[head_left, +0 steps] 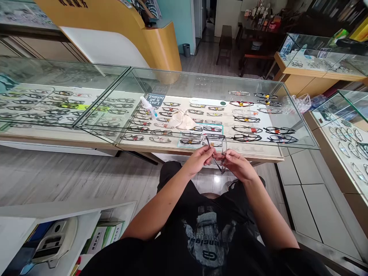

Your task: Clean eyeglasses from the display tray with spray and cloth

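Observation:
Between my two hands is a pair of glasses [224, 145], held in the air just in front of the glass display case. My left hand [202, 158] pinches a dark temple arm of it. My right hand [236, 163] grips the frame at its right side, thumb and fingers closed on the rim. Beyond them, on the case's glass top, lie a crumpled cream cloth [182, 120] and a white spray bottle [148, 107] with a blue label. Some of the fingers are hidden behind the frame.
Rows of eyeglass frames [246, 119] sit inside the display case [201, 151]. A second case [57, 128] adjoins it on the left, and another [330, 126] stands at the right. An open white shelf [115, 209] with folders is at my lower left. A bench [225, 40] stands farther back.

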A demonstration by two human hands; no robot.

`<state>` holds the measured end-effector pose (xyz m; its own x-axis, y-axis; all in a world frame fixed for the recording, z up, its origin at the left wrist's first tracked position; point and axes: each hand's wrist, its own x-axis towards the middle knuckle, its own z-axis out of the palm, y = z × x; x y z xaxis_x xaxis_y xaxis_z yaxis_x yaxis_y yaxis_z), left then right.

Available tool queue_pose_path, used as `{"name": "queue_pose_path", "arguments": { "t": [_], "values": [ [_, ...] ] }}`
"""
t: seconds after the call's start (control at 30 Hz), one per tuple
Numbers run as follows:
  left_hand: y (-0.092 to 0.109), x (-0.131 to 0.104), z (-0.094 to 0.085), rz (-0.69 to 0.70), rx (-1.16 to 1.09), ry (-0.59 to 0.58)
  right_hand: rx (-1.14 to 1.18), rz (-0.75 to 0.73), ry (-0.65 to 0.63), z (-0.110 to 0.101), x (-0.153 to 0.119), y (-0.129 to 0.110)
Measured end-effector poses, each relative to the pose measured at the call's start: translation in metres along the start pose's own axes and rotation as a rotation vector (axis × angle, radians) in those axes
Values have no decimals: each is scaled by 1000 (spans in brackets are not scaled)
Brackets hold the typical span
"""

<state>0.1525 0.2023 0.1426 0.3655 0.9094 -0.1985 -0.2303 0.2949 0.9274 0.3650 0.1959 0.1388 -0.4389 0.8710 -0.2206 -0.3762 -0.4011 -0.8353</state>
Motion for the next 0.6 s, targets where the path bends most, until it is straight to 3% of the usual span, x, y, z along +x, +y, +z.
{"name": "queue_pose_path", "arguments": {
  "t": [0.17,0.37,0.6],
  "values": [
    [-5,5,1,94,38,4,25,-99,26,1,2,7],
    [-9,6,-10,118,17,11,104,-147,88,0,7,9],
    [-18,9,-21,65,-361,93,256,-233,187,6,12,9]
  ]
}}
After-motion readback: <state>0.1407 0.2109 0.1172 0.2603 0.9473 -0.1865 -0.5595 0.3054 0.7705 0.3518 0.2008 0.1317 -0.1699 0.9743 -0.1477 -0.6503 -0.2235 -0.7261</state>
